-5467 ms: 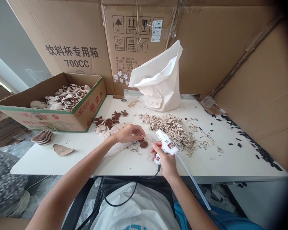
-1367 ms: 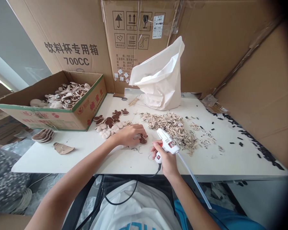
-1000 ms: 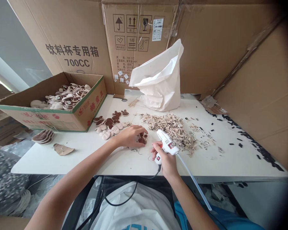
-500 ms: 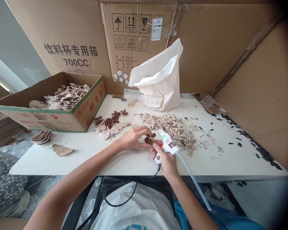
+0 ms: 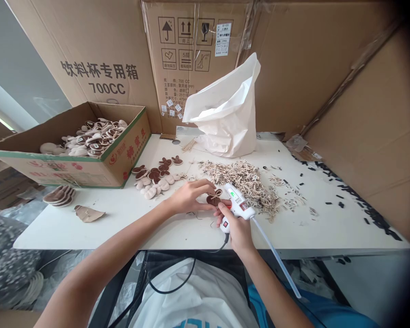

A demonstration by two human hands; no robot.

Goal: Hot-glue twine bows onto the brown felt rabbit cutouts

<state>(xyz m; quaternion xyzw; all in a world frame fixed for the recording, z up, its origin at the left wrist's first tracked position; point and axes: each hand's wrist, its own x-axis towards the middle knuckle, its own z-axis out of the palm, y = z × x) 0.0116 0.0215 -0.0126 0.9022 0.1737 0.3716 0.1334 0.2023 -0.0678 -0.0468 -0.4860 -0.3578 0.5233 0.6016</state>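
Pinched in my left hand point(image 5: 191, 197) is a small brown rabbit-shaped plush piece point(image 5: 212, 199), with a thin beige bow point(image 5: 217, 193) lying across it below the ears. My right hand point(image 5: 239, 231) grips a white hot glue gun point(image 5: 238, 201) with a lit green display; its nozzle is hidden from view. A long clear glue stick point(image 5: 276, 257) sticks out of the gun's back end. The thumb and fingers of my right hand reach to the plush piece's edge. Just beyond the gun lies a heap of beige bows point(image 5: 241, 175).
Left of my hands, brown and cream rabbit pieces point(image 5: 155, 175) lie in a cluster. A cardboard box point(image 5: 119, 159) holds many more. A white bag point(image 5: 230, 132) stands at the back. Black bits point(image 5: 341, 205) are scattered right. The gun's cord point(image 5: 222, 248) runs over the table edge.
The bow now shows spread out across the rabbit piece, and the piece is turned more into view. Both hands stay nearly where they were, with the glue gun still held.
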